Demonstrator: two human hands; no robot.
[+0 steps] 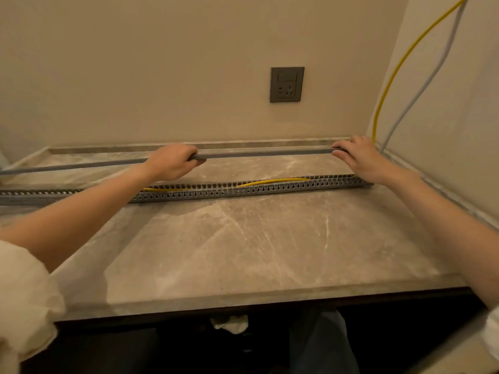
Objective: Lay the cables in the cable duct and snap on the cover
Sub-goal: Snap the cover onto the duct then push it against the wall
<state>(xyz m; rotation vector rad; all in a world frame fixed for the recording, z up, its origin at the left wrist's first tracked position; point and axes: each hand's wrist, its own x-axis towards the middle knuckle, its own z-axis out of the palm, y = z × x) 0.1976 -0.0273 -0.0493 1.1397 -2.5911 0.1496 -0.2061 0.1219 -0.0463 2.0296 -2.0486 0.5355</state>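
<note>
On the marbled bench [243, 238], against a beige wall, a long grey slotted cable duct [243, 191] lies open, running left to right parallel to the wall. Behind it and raised above the surface, the long grey cover [264, 152] is held level, apart from the duct. The left hand [172, 161] has its grip closed around the cover near mid-length; the right hand [359, 157] pinches the cover's right end between fingers and thumb. A yellow cable [272, 181] lies inside the duct and climbs the right corner beside a grey cable [421, 87]. A grey wall socket [287, 84] sits above.
</note>
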